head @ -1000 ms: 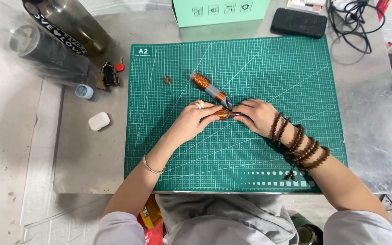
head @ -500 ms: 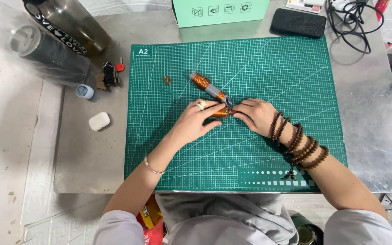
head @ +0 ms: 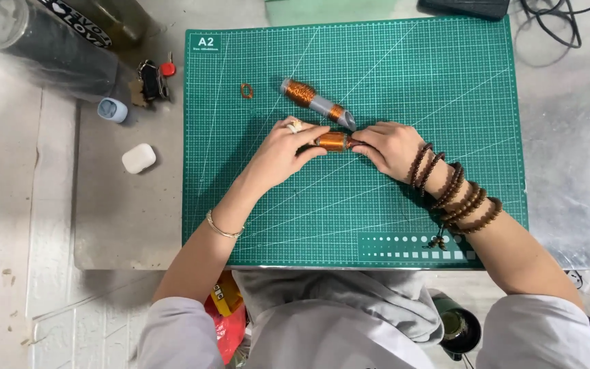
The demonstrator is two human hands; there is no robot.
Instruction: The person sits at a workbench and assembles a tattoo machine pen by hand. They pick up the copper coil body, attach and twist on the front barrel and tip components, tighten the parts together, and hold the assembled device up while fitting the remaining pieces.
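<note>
Since the earlier pics the hands have hardly shifted: both stay at mid-mat on the same small coil; the view sits a bit lower, so the box at the far edge is nearly cut off.

Nearest: grey sleeves & a grey top at the bottom edge, w/ a red and yellow packet [head: 225,316] on the floor by the left elbow and a dark round bottle [head: 457,329] by the right. The left wrist has a thin gold bracelet [head: 222,227]; the right forearm is wrapped in several loops of brown beads [head: 457,197].

Mid-mat: left hand [head: 283,152] & right hand [head: 388,145] meet on a short copper wire coil [head: 332,141], lying sideways just above the green cutting mat [head: 377,225]. Fingers of each hand are pressed together, pinching one end of the coil.

Just beyond, a grey rod [head: 319,104] wound w/ copper wire lies slanted on the mat, tip near the right hand. A small wire loop [head: 246,90] lies further left.

Off the mat, left: white earbud case [head: 138,158], small pale blue cap [head: 112,110], keys [head: 151,76], a dark bottle [head: 49,41]. Far right: black cables [head: 561,20].
</note>
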